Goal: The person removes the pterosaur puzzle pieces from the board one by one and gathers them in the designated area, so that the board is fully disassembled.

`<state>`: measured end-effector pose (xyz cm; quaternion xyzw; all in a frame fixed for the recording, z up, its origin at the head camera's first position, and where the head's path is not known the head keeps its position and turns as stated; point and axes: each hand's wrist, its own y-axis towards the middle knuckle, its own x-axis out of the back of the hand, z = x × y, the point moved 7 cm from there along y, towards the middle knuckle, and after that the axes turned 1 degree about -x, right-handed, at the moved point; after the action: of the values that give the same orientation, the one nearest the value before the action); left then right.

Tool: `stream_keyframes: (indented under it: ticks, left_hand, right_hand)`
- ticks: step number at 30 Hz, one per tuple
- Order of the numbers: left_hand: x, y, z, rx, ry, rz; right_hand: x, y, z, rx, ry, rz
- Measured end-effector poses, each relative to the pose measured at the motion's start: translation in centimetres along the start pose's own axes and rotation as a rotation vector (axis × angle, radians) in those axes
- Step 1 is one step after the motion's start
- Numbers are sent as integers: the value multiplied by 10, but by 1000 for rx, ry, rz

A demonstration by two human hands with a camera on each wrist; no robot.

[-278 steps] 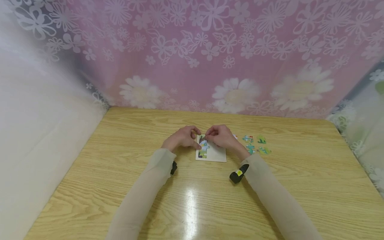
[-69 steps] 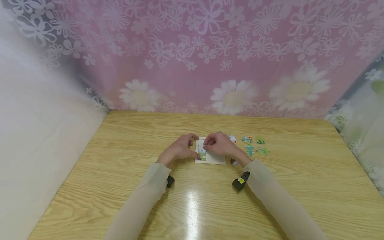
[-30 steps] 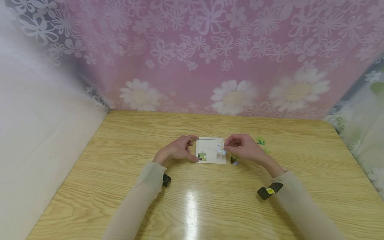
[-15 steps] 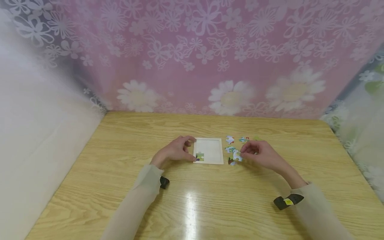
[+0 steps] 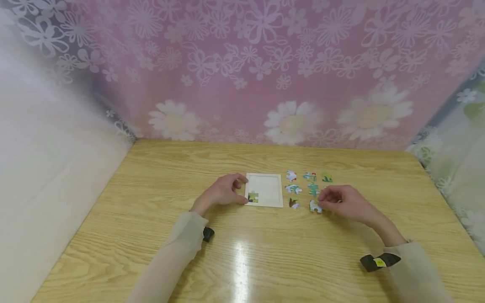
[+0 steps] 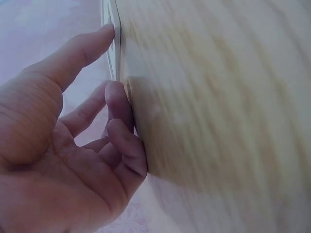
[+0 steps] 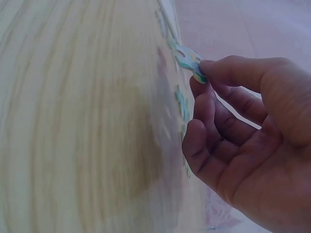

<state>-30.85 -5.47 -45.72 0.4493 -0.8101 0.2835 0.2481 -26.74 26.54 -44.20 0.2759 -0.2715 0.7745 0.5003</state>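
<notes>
In the head view, a shallow white puzzle tray (image 5: 281, 190) lies on the table with one green puzzle piece (image 5: 253, 197) in its lower left corner. My left hand (image 5: 221, 192) touches the tray's left edge with thumb and index finger spread apart; the left wrist view shows the thumb (image 6: 104, 41) against the rim and the other fingers loosely bent. To the right, my right hand (image 5: 346, 203) pinches a pale blue puzzle piece (image 5: 315, 206) between thumb and fingertips. Seen from the right wrist, that piece (image 7: 188, 59) is tilted, its edge toward the tabletop.
Several loose pieces lie in rough rows right of the tray, among them a white and red one (image 5: 291, 176), a teal one (image 5: 313, 190), a green one (image 5: 327, 176) and a brown one (image 5: 293, 203). A pink flowered curtain (image 5: 227, 84) hangs behind the table.
The left column of pieces in the tray has come down to one green piece. My right hand has lifted out the pale blue piece and carried it right. My left hand stays by the tray.
</notes>
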Motion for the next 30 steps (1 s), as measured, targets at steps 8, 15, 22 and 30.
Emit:
stream_keyframes:
  ticks: [8, 15, 22, 30]
  left_hand:
    - [0, 1, 5, 13, -4, 14]
    - [0, 1, 3, -6, 5, 19]
    - [0, 2, 5, -13, 4, 22]
    - [0, 3, 5, -17, 18, 30]
  right_hand:
    - [0, 2, -7, -14, -73, -41]
    - [0, 5, -5, -5, -140, -71]
    - [0, 7, -9, -2, -149, -91]
    - [1, 8, -9, 16, -153, -144]
